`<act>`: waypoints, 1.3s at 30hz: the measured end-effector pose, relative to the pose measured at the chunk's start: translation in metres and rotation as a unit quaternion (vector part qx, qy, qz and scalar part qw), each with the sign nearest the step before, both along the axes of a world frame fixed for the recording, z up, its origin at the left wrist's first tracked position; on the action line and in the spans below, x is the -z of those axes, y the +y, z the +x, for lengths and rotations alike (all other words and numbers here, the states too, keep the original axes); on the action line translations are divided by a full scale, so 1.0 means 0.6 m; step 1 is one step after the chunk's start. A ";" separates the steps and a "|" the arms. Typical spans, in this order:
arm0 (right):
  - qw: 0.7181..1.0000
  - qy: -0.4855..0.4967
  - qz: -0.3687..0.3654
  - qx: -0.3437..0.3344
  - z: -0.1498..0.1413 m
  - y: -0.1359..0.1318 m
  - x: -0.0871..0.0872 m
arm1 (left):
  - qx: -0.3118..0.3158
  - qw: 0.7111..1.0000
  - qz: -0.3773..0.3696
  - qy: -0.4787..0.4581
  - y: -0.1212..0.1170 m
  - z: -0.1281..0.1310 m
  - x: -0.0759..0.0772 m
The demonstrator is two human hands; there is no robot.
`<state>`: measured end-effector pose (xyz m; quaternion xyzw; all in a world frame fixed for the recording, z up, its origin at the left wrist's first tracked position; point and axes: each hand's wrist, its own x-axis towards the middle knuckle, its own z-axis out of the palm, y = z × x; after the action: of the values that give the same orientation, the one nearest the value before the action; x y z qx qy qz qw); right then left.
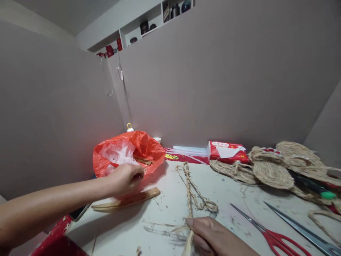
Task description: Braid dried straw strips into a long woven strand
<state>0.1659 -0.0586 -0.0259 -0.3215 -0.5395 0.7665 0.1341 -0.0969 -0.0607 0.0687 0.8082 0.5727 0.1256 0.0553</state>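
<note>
Between the thumb and fingers of my right hand [209,233] is a braided straw cord [189,193], with loose pale strands at its lower end. The cord runs away from me along the table and bends back into a small loop on the right. My left hand [133,179] is closed, held in front of the red plastic bag [156,153]; what its fingers hold, if anything, is hidden. Under that hand a flat dried, straw-coloured strip [133,199] lies on the white table [106,231].
Red-handled scissors [271,236] and a larger metal pair of blades [298,222] lie at right. Behind them are coiled woven straw pieces [271,174]. A red tissue pack [227,151] and pale thin sticks [190,151] line the back. A phone [79,212] rests at left.
</note>
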 end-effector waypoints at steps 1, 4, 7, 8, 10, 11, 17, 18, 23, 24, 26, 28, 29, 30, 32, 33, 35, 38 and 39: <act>1.000 0.002 0.002 0.007 0.000 -0.001 -0.001 | 0.019 1.000 -0.017 0.012 -0.009 0.010 0.008; 1.000 0.009 -0.011 0.021 0.001 -0.007 -0.009 | 0.060 0.996 -0.045 0.054 -0.022 0.029 0.041; 0.999 0.006 -0.019 0.027 0.001 -0.011 -0.017 | 0.033 0.996 -0.033 0.082 -0.013 0.030 0.072; 0.999 0.003 -0.019 0.031 0.001 -0.010 -0.019 | 0.012 0.997 -0.035 0.074 -0.006 0.027 0.078; 0.999 0.004 -0.020 0.033 0.002 -0.007 -0.019 | -0.018 0.997 -0.066 0.027 0.009 0.022 0.081; 0.999 0.007 -0.021 0.031 0.002 -0.006 -0.019 | -0.026 0.995 -0.093 -0.010 0.016 0.019 0.079; 0.999 0.006 -0.031 0.038 0.003 -0.005 -0.013 | -0.040 0.912 -0.300 -0.279 0.027 0.019 0.048; 0.999 0.009 -0.030 0.039 0.003 -0.006 -0.013 | -0.049 0.895 -0.320 -0.307 0.024 0.022 0.044; 0.999 0.012 -0.019 0.042 0.002 -0.009 -0.016 | -0.100 0.833 -0.373 -0.397 0.010 0.057 0.035; 0.999 0.011 -0.021 0.041 0.002 -0.009 -0.016 | -0.103 0.826 -0.371 -0.412 0.009 0.065 0.035; 0.999 0.013 -0.023 0.040 0.001 -0.008 -0.016 | -0.095 0.814 -0.367 -0.441 0.010 0.080 0.034; 0.999 0.017 -0.023 0.040 0.001 -0.006 -0.016 | -0.074 0.806 -0.372 -0.454 0.017 0.088 0.031; 0.999 0.018 -0.023 0.042 0.001 -0.006 -0.015 | -0.062 0.813 -0.374 -0.443 0.023 0.088 0.030; 0.999 0.020 -0.023 0.045 0.001 -0.005 -0.015 | -0.053 0.832 -0.365 -0.414 0.030 0.085 0.029; 0.998 0.021 -0.024 0.049 0.001 -0.005 -0.014 | -0.050 0.906 -0.277 -0.317 0.043 0.074 0.030; 0.998 0.021 -0.023 0.048 0.002 -0.005 -0.013 | -0.053 0.941 -0.210 -0.259 0.048 0.067 0.033; 0.999 0.021 -0.020 0.046 0.003 -0.005 -0.012 | -0.055 0.978 -0.110 -0.170 0.052 0.054 0.043; 0.999 0.016 -0.017 0.040 0.004 -0.006 -0.012 | -0.049 0.982 -0.131 -0.124 0.044 0.044 0.065; 0.999 0.014 -0.017 0.039 0.004 -0.006 -0.012 | -0.045 0.980 -0.153 -0.117 0.040 0.043 0.074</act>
<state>0.1682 -0.0622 -0.0185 -0.3340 -0.5116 0.7740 0.1663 -0.0709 -0.0369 0.0245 0.7437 0.6102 0.1325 0.2390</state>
